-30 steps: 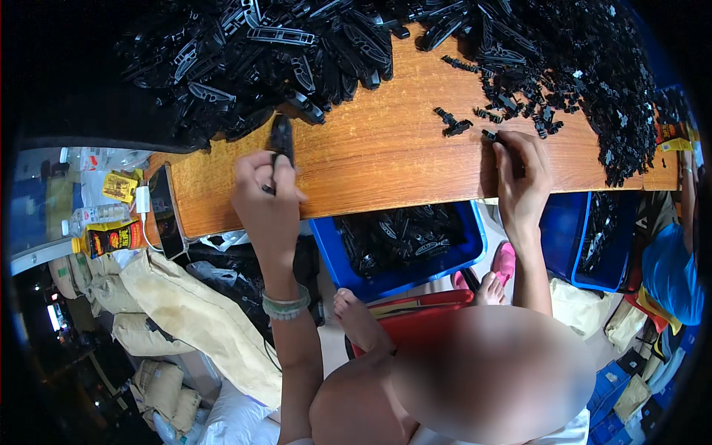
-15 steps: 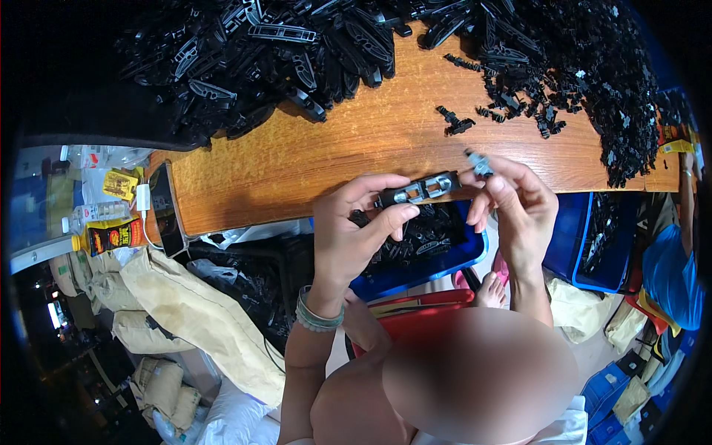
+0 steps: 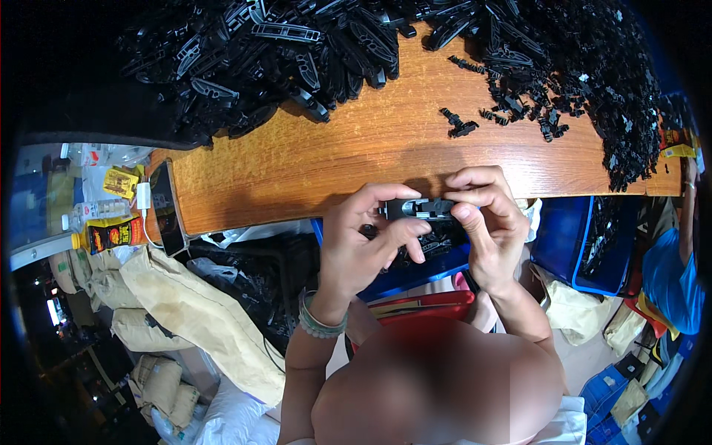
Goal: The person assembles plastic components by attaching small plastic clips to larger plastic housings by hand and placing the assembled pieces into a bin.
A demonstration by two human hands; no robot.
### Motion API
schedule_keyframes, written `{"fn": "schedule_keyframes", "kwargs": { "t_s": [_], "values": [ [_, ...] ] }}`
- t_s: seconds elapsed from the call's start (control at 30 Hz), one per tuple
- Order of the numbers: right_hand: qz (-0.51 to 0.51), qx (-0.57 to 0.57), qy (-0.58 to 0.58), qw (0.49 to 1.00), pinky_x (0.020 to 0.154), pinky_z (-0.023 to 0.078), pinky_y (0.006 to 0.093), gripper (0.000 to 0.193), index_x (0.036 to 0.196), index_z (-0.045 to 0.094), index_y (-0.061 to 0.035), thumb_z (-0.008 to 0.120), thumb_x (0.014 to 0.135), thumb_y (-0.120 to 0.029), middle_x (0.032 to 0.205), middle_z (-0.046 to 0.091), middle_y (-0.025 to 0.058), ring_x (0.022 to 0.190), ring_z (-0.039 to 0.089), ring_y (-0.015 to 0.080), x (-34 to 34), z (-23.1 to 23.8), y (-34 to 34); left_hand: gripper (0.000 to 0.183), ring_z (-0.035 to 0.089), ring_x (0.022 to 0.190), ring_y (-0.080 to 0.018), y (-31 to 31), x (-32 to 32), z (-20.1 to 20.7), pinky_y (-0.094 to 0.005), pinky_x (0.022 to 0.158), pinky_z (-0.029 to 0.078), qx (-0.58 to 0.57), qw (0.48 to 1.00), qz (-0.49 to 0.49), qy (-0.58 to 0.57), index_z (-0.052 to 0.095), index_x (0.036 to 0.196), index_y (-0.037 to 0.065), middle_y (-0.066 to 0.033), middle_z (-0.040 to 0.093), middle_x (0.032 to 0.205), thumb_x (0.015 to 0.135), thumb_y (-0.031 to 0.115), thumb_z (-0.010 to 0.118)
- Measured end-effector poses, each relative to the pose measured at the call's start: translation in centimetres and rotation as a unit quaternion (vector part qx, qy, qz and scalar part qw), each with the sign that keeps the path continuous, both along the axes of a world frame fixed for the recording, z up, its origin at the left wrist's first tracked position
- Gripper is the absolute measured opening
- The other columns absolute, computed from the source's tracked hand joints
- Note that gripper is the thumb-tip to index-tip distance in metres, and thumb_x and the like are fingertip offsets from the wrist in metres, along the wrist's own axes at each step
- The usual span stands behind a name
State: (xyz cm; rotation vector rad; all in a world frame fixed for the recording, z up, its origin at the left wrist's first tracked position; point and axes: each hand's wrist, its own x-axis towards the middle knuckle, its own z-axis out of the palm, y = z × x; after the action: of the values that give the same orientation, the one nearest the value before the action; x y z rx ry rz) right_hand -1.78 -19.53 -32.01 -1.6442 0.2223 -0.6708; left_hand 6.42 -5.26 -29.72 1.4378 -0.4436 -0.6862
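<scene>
Just past the front edge of the wooden table (image 3: pixel 326 159), my left hand (image 3: pixel 354 241) holds an oblong black plastic housing (image 3: pixel 404 211) between thumb and fingers. Its hollow side with pale-edged slots faces up. My right hand (image 3: pixel 493 226) pinches a small black plastic clip (image 3: pixel 440 208) at the housing's right end. The clip touches the housing; my fingertips partly cover it, so how deep it sits cannot be seen.
Long black housings (image 3: pixel 311 63) are heaped at the far left, small black clips (image 3: pixel 578 81) at the far right. Blue bins (image 3: pixel 552 248) with black parts stand below the table edge. Bottles (image 3: pixel 100 213) lie at left. Another person's blue sleeve (image 3: pixel 671 274) shows at right.
My right hand has moved left and brought the small clip onto the right end of the housing. My left hand has kept its hold and shifted slightly.
</scene>
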Motion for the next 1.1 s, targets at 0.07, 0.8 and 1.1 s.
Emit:
{"fn": "schedule_keyframes", "kwargs": {
  "t_s": [0.07,0.8,1.1],
  "values": [
    [-0.002,0.008,-0.007,1.0,0.08,0.041,0.0288,0.007,0.084,0.065,0.0017,0.064,0.078,-0.002,0.095,0.059,0.0114,0.088,0.054,0.0186,-0.1,-0.2,0.2,0.023,0.06,0.053,-0.0077,-0.2,-0.1,0.3,-0.0177,0.043,0.042,0.009,1.0,0.002,0.002,0.057,0.101,-0.003,-0.0075,0.063,0.069,0.079,0.001,0.065],
    [0.067,-0.159,0.061,0.983,0.061,0.042,0.0323,0.022,0.091,0.063,0.0034,0.07,0.073,-0.009,0.07,0.06,0.0136,0.06,0.055,0.0244,-1.1,0.7,-0.8,0.018,0.056,0.057,-0.0051,0.4,-0.3,-0.1,-0.0162,0.048,0.041,0.011,1.0,0.003,-0.001,0.06,0.091,0.002,-0.0035,0.063,0.079,0.075,0.003,0.068],
    [0.06,-0.194,0.147,0.968,0.067,0.046,0.0302,0.014,0.088,0.062,0.0036,0.065,0.075,-0.002,0.084,0.062,0.0139,0.074,0.059,0.0245,0.3,1.0,-3.0,0.032,0.052,0.057,-0.0061,0.2,12.0,-1.7,-0.0193,0.054,0.041,0.226,0.882,0.296,-0.291,0.063,0.082,-0.004,-0.0049,0.058,0.068,0.083,0.028,0.065]
  ]
}}
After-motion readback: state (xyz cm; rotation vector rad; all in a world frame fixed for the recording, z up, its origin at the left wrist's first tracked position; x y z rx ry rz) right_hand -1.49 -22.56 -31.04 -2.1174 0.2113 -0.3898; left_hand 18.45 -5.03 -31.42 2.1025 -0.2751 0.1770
